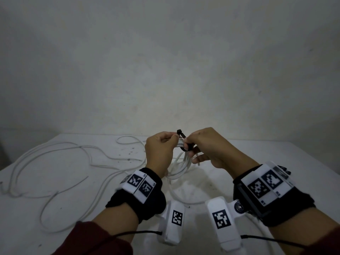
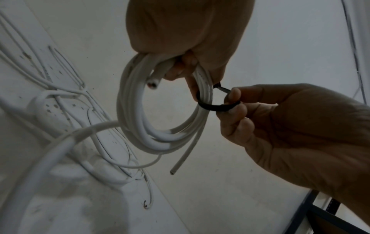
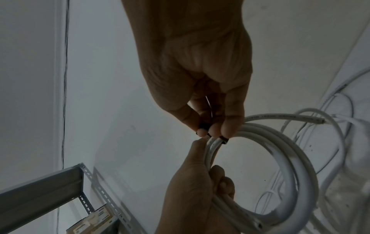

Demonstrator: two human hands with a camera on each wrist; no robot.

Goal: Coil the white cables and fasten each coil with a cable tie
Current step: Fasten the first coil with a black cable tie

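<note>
A small coil of white cable [image 1: 181, 161] [image 2: 140, 123] [image 3: 280, 166] hangs above the white table, gripped at its top by my left hand [image 1: 161, 150] [image 2: 186, 39] [image 3: 192, 190]. A black cable tie [image 1: 184, 142] [image 2: 216, 107] [image 3: 224, 140] loops around the coil's strands; its head sticks up between the two hands. My right hand [image 1: 204, 146] [image 2: 280, 126] [image 3: 204, 79] pinches the tie's loop beside the coil. A cut cable end [image 2: 174, 171] dangles below.
Loose white cables [image 1: 55, 162] sprawl in loops over the left and middle of the table [image 1: 276, 155]. A bare wall stands behind. A grey metal shelf frame [image 3: 50, 190] with a cardboard box shows at the right wrist view's lower left.
</note>
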